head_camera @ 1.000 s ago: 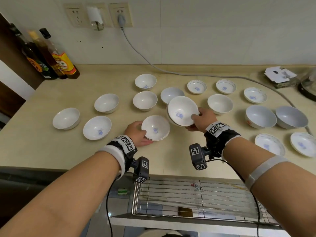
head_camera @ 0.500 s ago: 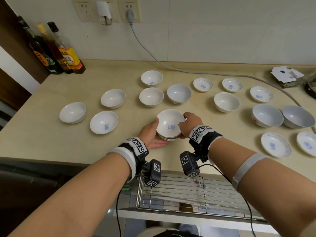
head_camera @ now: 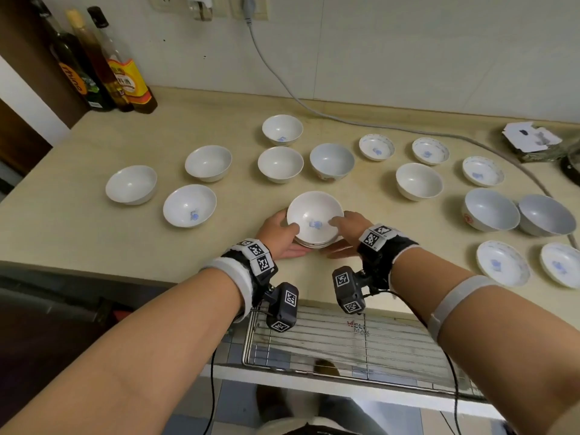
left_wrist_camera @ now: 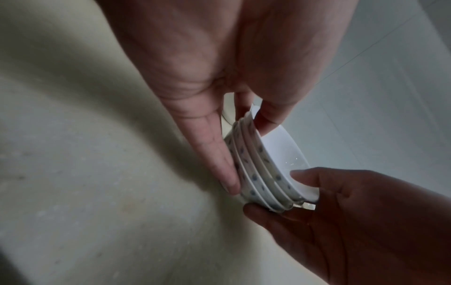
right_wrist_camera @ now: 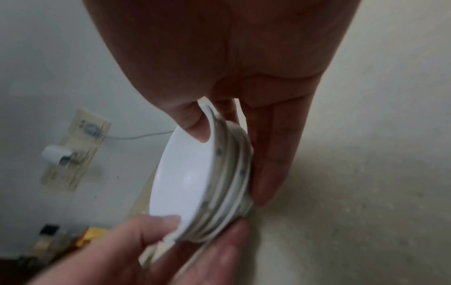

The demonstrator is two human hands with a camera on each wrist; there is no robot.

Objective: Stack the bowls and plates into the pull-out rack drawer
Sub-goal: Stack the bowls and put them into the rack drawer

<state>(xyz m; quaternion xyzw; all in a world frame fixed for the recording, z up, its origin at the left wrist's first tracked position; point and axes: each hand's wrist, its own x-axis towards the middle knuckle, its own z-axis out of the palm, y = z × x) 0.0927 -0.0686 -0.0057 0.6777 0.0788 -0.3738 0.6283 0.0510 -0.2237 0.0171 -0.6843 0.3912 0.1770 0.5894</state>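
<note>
A stack of bowls (head_camera: 314, 221), approx. three or four nested white ones w/ small blue dots on the outer walls and a blue mark inside the top one, stands upright at the front-middle of the beige surface (head_camera: 78, 246), held at its rims between both hands. Other white bowls (head_camera: 208, 162) and shallow plates w/ blue marks (head_camera: 503, 263) lie single and upright on the surface, bowls mostly left and behind the stack, plates at right and far right. The pull-out rack drawer (head_camera: 361, 340), a wire grid w/ metal frame, is open below the front edge, just under the wrists.
</note>
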